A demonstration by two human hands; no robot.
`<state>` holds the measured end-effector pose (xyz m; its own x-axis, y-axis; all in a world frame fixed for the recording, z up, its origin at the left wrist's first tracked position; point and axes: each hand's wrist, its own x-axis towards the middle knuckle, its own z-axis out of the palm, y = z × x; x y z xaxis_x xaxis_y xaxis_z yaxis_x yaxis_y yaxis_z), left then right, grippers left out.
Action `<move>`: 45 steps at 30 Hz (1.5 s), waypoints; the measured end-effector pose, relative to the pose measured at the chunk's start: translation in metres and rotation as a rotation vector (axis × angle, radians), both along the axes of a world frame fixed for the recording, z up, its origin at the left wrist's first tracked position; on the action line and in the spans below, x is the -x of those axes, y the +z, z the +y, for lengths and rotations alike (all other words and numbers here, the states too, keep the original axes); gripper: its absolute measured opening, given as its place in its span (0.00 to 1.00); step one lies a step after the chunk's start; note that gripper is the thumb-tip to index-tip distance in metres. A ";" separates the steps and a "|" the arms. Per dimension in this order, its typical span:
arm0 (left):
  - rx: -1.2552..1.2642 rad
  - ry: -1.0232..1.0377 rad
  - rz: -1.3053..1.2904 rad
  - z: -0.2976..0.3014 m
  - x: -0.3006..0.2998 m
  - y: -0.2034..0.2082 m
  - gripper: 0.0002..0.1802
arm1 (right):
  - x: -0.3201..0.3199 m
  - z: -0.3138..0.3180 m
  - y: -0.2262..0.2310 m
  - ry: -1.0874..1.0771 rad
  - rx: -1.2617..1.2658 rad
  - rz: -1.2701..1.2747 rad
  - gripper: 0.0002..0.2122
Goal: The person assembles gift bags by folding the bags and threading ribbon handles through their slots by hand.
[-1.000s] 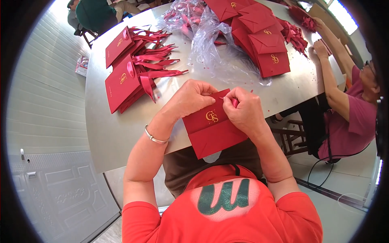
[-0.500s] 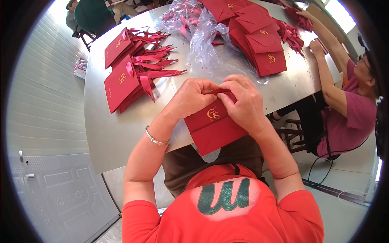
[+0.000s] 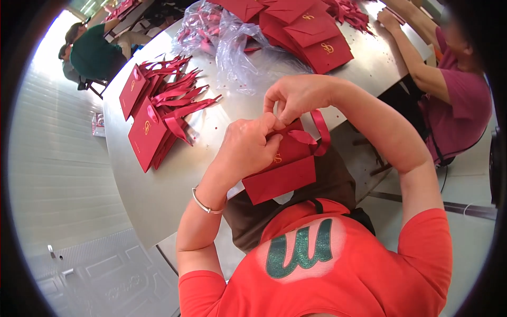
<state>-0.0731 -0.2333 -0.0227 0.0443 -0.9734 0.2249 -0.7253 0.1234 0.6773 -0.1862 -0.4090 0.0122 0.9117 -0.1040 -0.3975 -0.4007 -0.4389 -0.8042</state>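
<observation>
A red paper gift bag (image 3: pixel 280 179) with a gold emblem rests at the table's near edge, over my lap. My left hand (image 3: pixel 247 147) is closed on its top left edge, thumb across the front. Above that edge my right hand (image 3: pixel 303 98) comes over from the right, fingertips pinched together beside the left fingers; what lies between them is hidden. A loop of red ribbon (image 3: pixel 322 136) hangs from the bag's right side, and a shorter piece lies across its front.
Finished-looking red bags with ribbons (image 3: pixel 148 132) lie stacked on the metal table (image 3: pixel 206 174) at left. Clear plastic wrap (image 3: pixel 237 58) and flat red bags (image 3: pixel 322 53) lie farther back. A person in a purple shirt (image 3: pixel 465 105) sits at right; others sit far left.
My right hand has lifted and swung over with its elbow out to the right. A red ribbon loop now shows on the bag. My view has shifted slightly.
</observation>
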 end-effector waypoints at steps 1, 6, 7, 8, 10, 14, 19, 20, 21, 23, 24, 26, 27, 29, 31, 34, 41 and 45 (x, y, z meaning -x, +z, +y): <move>-0.020 0.007 -0.005 0.000 0.000 0.002 0.08 | -0.002 -0.002 -0.005 -0.012 -0.083 0.028 0.15; -0.004 0.024 0.092 0.000 -0.005 0.006 0.07 | -0.004 0.005 -0.018 -0.253 -0.164 -0.085 0.16; -0.018 0.001 0.112 -0.002 -0.006 0.006 0.07 | -0.007 0.003 -0.021 -0.327 -0.179 -0.147 0.15; -0.017 0.002 0.111 -0.003 -0.007 0.005 0.07 | -0.010 0.001 -0.023 -0.401 -0.194 -0.209 0.14; -0.039 0.023 0.127 -0.005 -0.009 -0.002 0.07 | -0.022 -0.004 -0.034 -0.428 -0.178 -0.264 0.13; -0.046 0.025 0.230 -0.008 -0.019 -0.009 0.06 | -0.037 -0.011 -0.045 -0.493 -0.182 -0.368 0.11; -0.236 0.126 0.234 -0.011 -0.024 -0.012 0.09 | -0.046 -0.014 -0.063 -0.480 -0.146 -0.479 0.15; -0.232 0.132 0.233 -0.011 -0.024 -0.011 0.09 | -0.048 -0.014 -0.065 -0.494 -0.161 -0.502 0.14; -0.238 0.112 0.223 -0.011 -0.024 -0.011 0.08 | -0.049 -0.014 -0.069 -0.492 -0.159 -0.504 0.14; -0.243 0.092 0.211 -0.013 -0.023 -0.012 0.06 | -0.052 -0.016 -0.076 -0.474 -0.009 -0.529 0.11; -0.273 0.086 0.277 -0.013 -0.024 -0.015 0.06 | -0.054 -0.016 -0.074 -0.471 -0.008 -0.532 0.11; -0.302 0.079 0.342 -0.015 -0.025 -0.021 0.06 | -0.056 -0.014 -0.073 -0.510 -0.041 -0.498 0.11; -0.329 0.089 0.360 -0.016 -0.027 -0.023 0.07 | -0.056 -0.011 -0.071 -0.507 -0.043 -0.499 0.11; -0.358 0.100 0.383 -0.017 -0.030 -0.025 0.07 | -0.048 -0.006 -0.067 -0.538 0.139 -0.522 0.09; -0.380 0.129 0.351 -0.016 -0.030 -0.020 0.08 | -0.026 0.007 -0.052 -0.532 0.299 -0.615 0.09; -0.326 0.154 0.420 -0.014 -0.029 -0.022 0.10 | 0.025 0.023 -0.042 -0.519 0.528 -0.723 0.08; -0.344 0.146 0.253 -0.016 -0.030 -0.020 0.10 | 0.102 0.039 -0.050 -0.114 0.721 -0.583 0.14; -0.313 0.147 0.281 -0.016 -0.030 -0.024 0.09 | 0.107 0.038 -0.048 -0.060 0.664 -0.564 0.15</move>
<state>-0.0434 -0.2491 -0.0470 0.2049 -0.9714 -0.1203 -0.5018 -0.2098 0.8391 -0.2934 -0.3709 -0.0357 0.9398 -0.2079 0.2712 -0.0574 -0.8783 -0.4746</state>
